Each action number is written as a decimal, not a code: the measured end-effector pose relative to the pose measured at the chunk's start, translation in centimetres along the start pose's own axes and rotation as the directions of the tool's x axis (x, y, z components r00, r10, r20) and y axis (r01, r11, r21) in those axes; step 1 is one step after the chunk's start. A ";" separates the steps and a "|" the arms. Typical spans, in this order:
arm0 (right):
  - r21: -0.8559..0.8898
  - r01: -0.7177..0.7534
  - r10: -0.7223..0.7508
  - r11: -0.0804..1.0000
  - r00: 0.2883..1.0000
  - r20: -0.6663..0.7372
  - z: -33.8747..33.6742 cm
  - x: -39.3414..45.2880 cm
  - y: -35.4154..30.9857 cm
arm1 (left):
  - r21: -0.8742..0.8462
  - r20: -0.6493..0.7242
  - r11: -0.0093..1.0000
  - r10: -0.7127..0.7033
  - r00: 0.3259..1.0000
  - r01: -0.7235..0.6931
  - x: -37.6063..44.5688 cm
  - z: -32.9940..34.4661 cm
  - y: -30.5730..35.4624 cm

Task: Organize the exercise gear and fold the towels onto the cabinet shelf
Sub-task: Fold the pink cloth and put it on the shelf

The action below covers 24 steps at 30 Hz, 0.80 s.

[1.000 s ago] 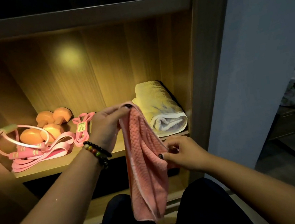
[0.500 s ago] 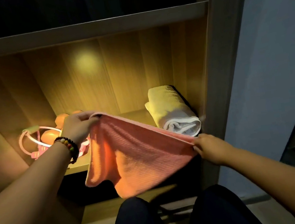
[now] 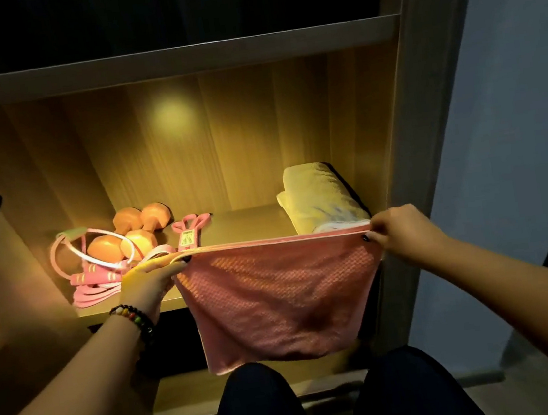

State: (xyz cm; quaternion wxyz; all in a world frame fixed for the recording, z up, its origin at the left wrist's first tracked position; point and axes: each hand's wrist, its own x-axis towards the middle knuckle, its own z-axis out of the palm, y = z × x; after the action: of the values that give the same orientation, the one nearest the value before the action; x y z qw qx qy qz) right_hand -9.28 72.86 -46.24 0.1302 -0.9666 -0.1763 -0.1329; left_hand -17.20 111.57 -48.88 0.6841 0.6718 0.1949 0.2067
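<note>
A pink waffle towel (image 3: 276, 296) hangs spread flat in front of the lit cabinet shelf (image 3: 247, 224). My left hand (image 3: 147, 285) pinches its top left corner and my right hand (image 3: 404, 236) pinches its top right corner, so the top edge is stretched level. On the shelf's right end lies a rolled pale yellow towel (image 3: 319, 198), its front partly hidden by the pink towel. At the shelf's left sit orange dumbbells (image 3: 130, 231), a pink skipping rope (image 3: 91, 274) and pink resistance bands (image 3: 189, 231).
The cabinet's right side panel (image 3: 419, 141) stands close to my right hand, with a grey wall (image 3: 513, 143) beyond it. A lower shelf (image 3: 245, 379) lies beneath the towel, and my dark-trousered knees (image 3: 263, 408) are at the bottom.
The pink towel went from hanging bunched between my hands to being pulled out wide. My hands moved apart and levelled, and the towel now hangs flat.
</note>
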 end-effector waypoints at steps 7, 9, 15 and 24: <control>-0.027 -0.166 0.165 0.986 0.985 -0.043 0.4 -0.3 -0.8 | -0.082 0.017 0.997 -0.010 1.000 0.012 -1.2 0.6 -1.9; -0.099 -0.194 0.192 0.976 0.981 -0.028 0.5 -0.3 -0.7 | 0.048 0.092 0.999 -0.019 0.996 0.015 -1.3 0.7 -2.3; -0.148 -0.049 0.047 0.988 0.999 -0.021 2.4 -1.7 1.0 | -0.011 0.117 0.996 -0.082 0.990 0.084 -1.8 0.3 -3.7; 0.024 0.290 -0.280 0.957 0.940 -0.192 5.1 -3.7 0.2 | -0.099 -0.055 0.982 -0.164 0.985 0.158 -0.2 0.8 -5.8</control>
State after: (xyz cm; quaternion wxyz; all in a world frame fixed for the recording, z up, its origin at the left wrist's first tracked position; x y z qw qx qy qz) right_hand -11.50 73.11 -52.18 0.1508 -0.9104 -0.3049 -0.2358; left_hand -16.84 110.76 -54.69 0.7233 0.6137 0.2601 0.1805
